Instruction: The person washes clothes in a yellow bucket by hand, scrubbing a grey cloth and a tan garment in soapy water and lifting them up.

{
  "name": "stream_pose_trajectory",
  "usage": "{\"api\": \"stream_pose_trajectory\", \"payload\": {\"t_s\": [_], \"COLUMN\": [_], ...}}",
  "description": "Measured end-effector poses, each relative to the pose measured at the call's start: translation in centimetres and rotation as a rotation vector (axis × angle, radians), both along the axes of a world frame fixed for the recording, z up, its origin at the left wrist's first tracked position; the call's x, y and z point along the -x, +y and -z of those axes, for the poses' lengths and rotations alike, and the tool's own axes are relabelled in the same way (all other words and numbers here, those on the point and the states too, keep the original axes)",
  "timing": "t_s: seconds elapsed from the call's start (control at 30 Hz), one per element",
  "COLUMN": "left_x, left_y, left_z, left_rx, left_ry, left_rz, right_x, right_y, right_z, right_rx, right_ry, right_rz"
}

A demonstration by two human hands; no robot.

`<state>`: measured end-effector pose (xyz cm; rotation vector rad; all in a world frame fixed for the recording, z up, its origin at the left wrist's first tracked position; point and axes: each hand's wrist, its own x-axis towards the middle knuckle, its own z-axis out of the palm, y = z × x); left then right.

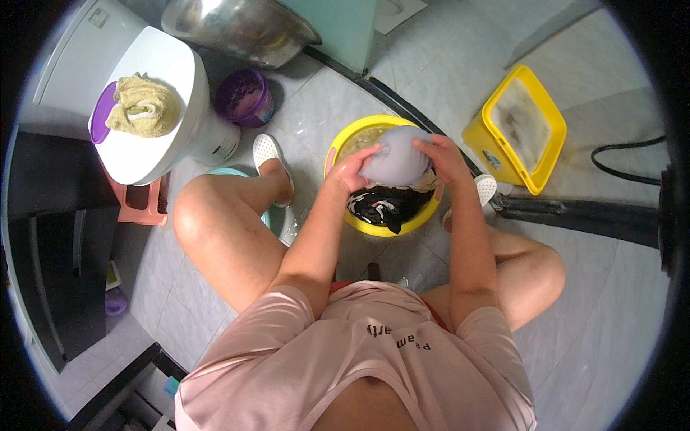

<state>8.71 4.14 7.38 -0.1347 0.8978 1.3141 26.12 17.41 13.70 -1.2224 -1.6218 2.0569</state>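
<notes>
Both my hands hold a pale lilac-grey rounded garment that looks like a moulded cup. My left hand grips its left edge, and my right hand grips its upper right side, thumb on the face. The garment is over a round yellow basin on the tiled floor between my feet. Below it in the basin lies dark wet clothing with pale markings, beside some beige cloth. Water shows at the basin's upper left. The garment's underside is hidden.
At right stands a yellow tub with whitish contents. A purple bucket and a large metal bowl are at upper left. The white toilet lid carries a yellowish towel. A teal basin is partly behind my left leg.
</notes>
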Motion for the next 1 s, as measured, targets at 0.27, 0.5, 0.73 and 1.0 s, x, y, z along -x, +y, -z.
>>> {"api": "stream_pose_trajectory", "payload": {"t_s": [0.27,0.5,0.73,1.0], "left_x": [4.2,1.7,1.7,0.3], "left_y": [1.9,3.6,3.6,4.6], "left_z": [-0.4,-1.9,1.4,0.8], "left_rx": [-0.117,-0.127,-0.235,-0.038], "left_ry": [0.724,0.568,0.719,1.396], "left_rz": [-0.214,-0.132,-0.075,-0.406], "right_x": [-1.5,0.0,0.7,-0.6], "right_y": [2.2,1.9,0.8,1.2], "right_z": [2.6,4.6,3.9,2.9], "right_rx": [-0.077,0.187,0.196,-0.071], "right_ry": [-0.044,0.261,0.262,-0.018], "right_rz": [0.158,0.244,0.337,0.340]}}
